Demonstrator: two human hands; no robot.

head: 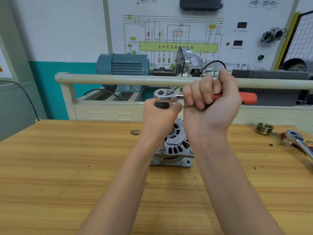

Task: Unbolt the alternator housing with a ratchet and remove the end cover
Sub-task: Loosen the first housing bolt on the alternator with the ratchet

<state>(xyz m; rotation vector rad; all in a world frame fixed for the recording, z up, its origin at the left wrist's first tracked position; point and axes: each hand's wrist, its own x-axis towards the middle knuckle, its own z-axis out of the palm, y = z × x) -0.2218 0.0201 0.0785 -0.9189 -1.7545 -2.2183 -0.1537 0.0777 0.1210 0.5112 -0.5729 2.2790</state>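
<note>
A person works a ratchet over an alternator standing on a wooden worktop, seen from the head camera looking forward and down. The alternator sits near the middle of the worktop, closer to its far edge than to the near one, with its slotted grey end cover facing up and a mounting ear toward the viewer.

The right hand is wrapped around the ratchet's red handle, fingers curled over it, the red end poking out to the right past the palm. The left hand is closed around the dark grip just under the chrome ratchet head, steadying it from below. Both hands hold the tool well above the housing, not on it: a slim extension bar drops from beneath the left hand down to a bolt at the near left rim of the alternator, so the housing lies directly under and between the two wrists. The right forearm crosses in front of the alternator's right side and hides part of it.

Near the worktop's far right edge stands a brass-coloured grooved pulley, and just beside it, toward the right edge, lies a second ratchet with a socket. A round hole marks the worktop left of the alternator.

Beyond the far edge runs a pale rail, behind it a blue-grey electric motor and a wall-mounted wiring diagram board.
</note>
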